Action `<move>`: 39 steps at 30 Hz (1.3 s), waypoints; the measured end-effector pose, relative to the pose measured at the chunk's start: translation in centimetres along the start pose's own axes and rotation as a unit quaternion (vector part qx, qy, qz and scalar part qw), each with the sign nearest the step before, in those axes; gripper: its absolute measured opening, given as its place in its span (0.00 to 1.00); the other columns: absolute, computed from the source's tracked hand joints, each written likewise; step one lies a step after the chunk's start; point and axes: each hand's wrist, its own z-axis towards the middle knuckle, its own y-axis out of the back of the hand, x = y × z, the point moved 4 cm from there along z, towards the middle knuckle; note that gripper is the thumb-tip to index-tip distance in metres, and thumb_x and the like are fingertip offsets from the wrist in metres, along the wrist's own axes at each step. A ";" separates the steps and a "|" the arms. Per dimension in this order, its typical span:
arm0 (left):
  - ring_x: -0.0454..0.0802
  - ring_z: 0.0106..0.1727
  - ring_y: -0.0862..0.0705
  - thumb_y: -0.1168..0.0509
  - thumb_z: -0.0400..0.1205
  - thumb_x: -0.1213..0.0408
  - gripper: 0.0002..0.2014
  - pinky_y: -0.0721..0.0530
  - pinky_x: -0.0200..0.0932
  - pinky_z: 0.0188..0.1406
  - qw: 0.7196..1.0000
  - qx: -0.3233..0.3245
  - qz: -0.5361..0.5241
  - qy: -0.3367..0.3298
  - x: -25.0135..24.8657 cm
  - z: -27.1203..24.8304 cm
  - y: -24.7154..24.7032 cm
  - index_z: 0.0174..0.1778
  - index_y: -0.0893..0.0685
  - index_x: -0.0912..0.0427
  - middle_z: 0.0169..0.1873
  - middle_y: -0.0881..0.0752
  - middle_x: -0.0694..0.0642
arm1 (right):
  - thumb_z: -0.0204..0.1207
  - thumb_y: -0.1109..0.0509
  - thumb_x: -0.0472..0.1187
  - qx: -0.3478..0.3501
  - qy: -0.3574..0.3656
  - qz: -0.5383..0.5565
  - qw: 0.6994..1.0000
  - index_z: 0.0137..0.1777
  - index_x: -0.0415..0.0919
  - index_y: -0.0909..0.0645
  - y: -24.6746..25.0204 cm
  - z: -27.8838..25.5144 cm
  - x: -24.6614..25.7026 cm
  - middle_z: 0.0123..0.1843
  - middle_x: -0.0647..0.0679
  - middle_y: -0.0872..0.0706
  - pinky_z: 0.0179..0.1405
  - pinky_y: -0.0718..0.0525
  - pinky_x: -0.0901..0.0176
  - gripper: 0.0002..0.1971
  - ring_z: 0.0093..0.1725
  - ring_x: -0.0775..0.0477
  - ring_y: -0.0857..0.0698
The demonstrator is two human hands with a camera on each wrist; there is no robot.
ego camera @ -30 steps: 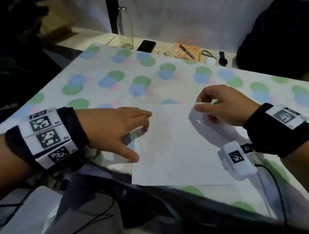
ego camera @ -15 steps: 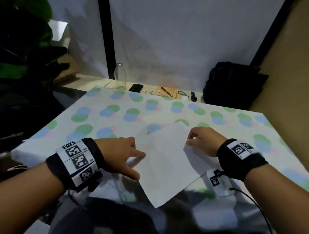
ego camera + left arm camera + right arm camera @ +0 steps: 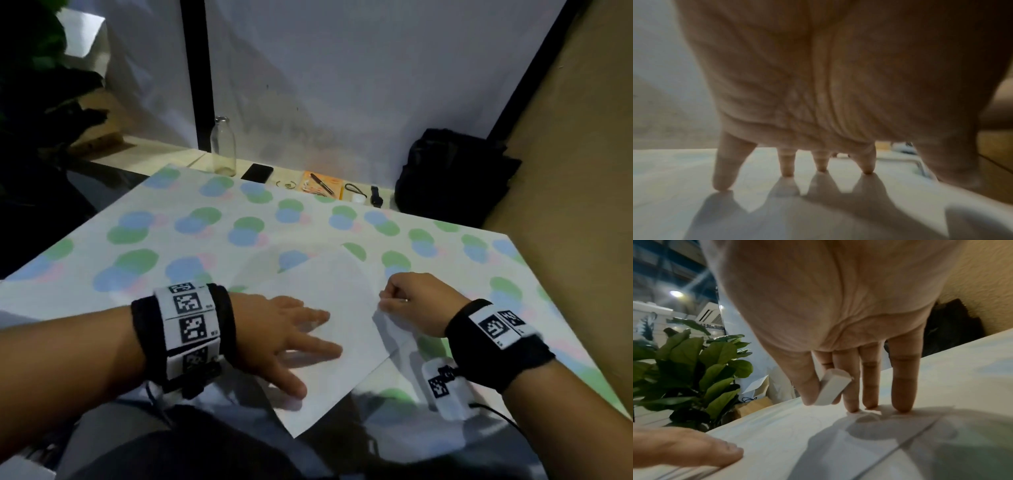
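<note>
A white paper sheet (image 3: 342, 291) lies turned at an angle on the dotted tablecloth (image 3: 171, 240). My left hand (image 3: 291, 339) lies on the sheet's left part with straight, spread fingers; in the left wrist view its fingertips (image 3: 787, 172) press down on the paper (image 3: 756, 211). My right hand (image 3: 411, 301) sits at the sheet's right edge. In the right wrist view, thumb and forefinger pinch a small white eraser (image 3: 833, 389) just above the paper (image 3: 797, 434), and the other fingertips (image 3: 902, 407) touch the sheet. The left hand (image 3: 694, 449) shows at the lower left there.
Along the table's far edge stand a glass bottle (image 3: 223, 147), a dark phone (image 3: 257, 173), an orange notebook with a pen (image 3: 322, 185) and a black bag (image 3: 452, 174). A white tagged device (image 3: 445, 387) with a cable lies under my right wrist. A leafy plant (image 3: 694, 369) stands to the left.
The sheet has turned from square to diagonal. My left hand has slid from its left edge onto it, fingers spread. The head view has lifted and shows more of the room.
</note>
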 end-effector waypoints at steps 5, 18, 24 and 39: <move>0.55 0.89 0.65 0.55 0.74 0.17 0.41 0.59 0.78 0.82 0.988 0.060 0.079 0.122 5.0 -0.8 1.3 0.80 0.64 0.17 0.87 0.69 0.39 | 0.83 0.31 0.50 0.002 0.012 -0.021 1.000 0.48 0.45 0.19 0.0 -0.7 0.4 0.45 0.51 0.12 0.48 0.16 0.53 0.09 0.46 0.48 0.14; 0.63 0.89 0.52 0.42 0.77 0.22 0.51 0.43 0.73 0.83 0.980 0.013 0.002 0.197 7.6 1.9 1.2 0.89 0.63 0.36 0.90 0.60 0.57 | 0.82 0.29 0.54 -0.030 0.123 0.057 0.990 0.49 0.55 0.20 0.4 0.3 3.8 0.51 0.55 0.10 0.51 0.13 0.48 0.06 0.44 0.53 0.13; 0.58 0.88 0.69 0.26 0.79 0.40 0.52 0.59 0.74 0.85 0.996 0.035 -0.055 0.056 8.8 5.1 3.3 0.87 0.59 0.30 0.88 0.70 0.50 | 0.82 0.31 0.52 0.010 0.162 -0.052 0.985 0.54 0.52 0.23 -1.7 1.7 4.9 0.56 0.53 0.14 0.54 0.20 0.48 0.07 0.56 0.46 0.17; 0.55 0.87 0.72 0.37 0.69 0.19 0.60 0.61 0.81 0.80 0.994 0.016 -0.035 0.102 9.4 2.4 -0.5 0.85 0.71 0.31 0.85 0.74 0.40 | 0.85 0.35 0.53 0.063 0.059 -0.021 0.996 0.54 0.47 0.20 -1.4 0.6 6.1 0.52 0.52 0.15 0.43 0.25 0.56 0.10 0.49 0.50 0.19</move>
